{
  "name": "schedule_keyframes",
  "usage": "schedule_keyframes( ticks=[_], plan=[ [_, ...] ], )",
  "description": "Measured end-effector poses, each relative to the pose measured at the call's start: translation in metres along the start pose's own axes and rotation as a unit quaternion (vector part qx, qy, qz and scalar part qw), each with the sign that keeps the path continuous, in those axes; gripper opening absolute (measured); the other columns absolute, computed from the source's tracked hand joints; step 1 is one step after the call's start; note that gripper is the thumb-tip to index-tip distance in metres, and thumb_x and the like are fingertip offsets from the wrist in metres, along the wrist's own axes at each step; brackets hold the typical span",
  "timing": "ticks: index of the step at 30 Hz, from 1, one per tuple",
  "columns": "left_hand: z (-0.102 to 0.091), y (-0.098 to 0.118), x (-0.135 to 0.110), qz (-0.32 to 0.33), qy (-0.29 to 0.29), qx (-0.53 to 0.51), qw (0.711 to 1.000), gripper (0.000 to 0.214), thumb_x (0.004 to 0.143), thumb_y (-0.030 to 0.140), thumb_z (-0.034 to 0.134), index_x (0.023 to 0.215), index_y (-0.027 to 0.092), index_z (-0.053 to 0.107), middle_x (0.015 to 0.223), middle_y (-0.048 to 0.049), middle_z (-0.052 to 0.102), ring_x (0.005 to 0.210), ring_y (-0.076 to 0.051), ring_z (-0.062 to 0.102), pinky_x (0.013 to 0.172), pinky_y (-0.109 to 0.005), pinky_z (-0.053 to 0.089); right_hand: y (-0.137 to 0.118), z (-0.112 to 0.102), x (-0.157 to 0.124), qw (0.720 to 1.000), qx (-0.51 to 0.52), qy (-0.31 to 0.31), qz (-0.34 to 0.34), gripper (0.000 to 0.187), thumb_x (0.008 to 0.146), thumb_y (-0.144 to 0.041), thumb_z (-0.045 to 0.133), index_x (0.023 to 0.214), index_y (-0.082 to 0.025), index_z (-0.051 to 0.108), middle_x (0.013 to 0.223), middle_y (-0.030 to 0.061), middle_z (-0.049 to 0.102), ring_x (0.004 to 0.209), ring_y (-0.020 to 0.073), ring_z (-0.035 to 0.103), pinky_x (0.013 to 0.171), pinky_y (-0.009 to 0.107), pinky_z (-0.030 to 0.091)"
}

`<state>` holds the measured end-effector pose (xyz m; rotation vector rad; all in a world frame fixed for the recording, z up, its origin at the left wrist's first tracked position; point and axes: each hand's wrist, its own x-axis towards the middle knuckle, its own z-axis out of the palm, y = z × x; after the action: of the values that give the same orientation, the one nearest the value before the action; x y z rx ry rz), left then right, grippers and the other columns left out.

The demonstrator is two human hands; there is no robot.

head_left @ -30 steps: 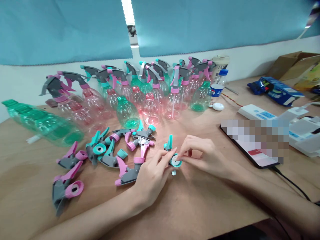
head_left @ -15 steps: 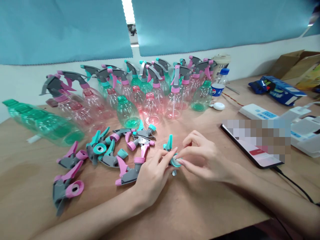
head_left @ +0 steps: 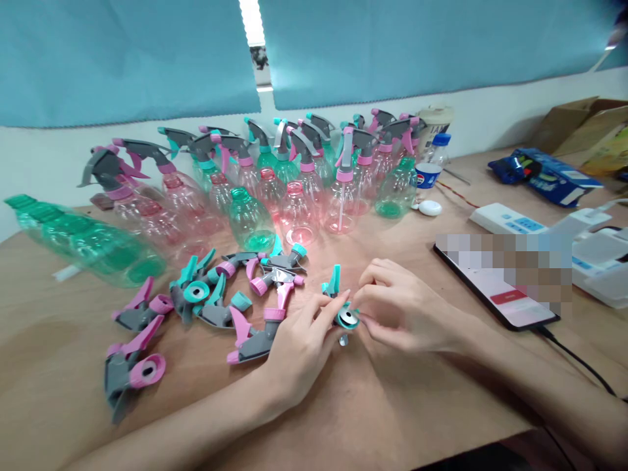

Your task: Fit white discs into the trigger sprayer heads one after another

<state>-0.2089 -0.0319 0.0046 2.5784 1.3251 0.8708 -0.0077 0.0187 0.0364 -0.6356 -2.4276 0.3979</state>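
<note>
Between my two hands is a trigger spray head [head_left: 348,316] with a teal collar and teal trigger, its collar opening turned up toward me. A pale disc with a dark hole shows inside the collar. My left hand [head_left: 305,343] is closed around the spray head from the left, with thumb and fingers against the collar. My right hand [head_left: 409,311] is pinched at the collar's right rim, its fingertips partly hidden. Left of my hands lie several loose spray heads, including a pink and grey one [head_left: 258,343] next to my left hand.
Spray bottles, some with heads and some open-topped like the green one [head_left: 251,219], stand along the back. Green bottles [head_left: 83,242] lie at the left. On the right are a phone [head_left: 495,288] with its cable, a power strip [head_left: 507,219] and a blue packet [head_left: 554,176].
My right fingertips have drawn back from the middle of the collar to its right rim, uncovering the disc and its dark hole. My left hand keeps its hold.
</note>
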Motion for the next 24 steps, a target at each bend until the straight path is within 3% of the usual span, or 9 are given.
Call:
schedule_keyframes(
  ticks=[12,24],
  plan=[
    [-0.0005,0.0014,0.0016,-0.01,-0.015,-0.01,1.0,0.032,0.093,0.018,0.046,0.124,0.019,0.045,0.106,-0.0081,0.058,0.091,-0.02,0.062,0.074,-0.033,0.056,-0.0046,0.0011,0.0019,0.999,-0.035,-0.028,0.012,0.013,0.074,-0.018,0.057,0.087,-0.015,0.059,0.082,0.0036,0.058,0.079,0.0173,0.047,0.073,0.032,0.036],
    [0.0015,0.0012,0.0036,-0.014,-0.038,-0.032,0.999,0.028,0.09,0.012,0.046,0.117,0.019,0.048,0.108,-0.0081,0.057,0.097,-0.021,0.061,0.08,-0.034,0.056,-0.0065,0.0048,0.0027,0.997,-0.07,-0.019,0.005,0.005,0.078,-0.021,0.057,0.076,-0.017,0.057,0.072,0.001,0.055,0.071,0.0152,0.047,0.074,0.031,0.035]
  ],
)
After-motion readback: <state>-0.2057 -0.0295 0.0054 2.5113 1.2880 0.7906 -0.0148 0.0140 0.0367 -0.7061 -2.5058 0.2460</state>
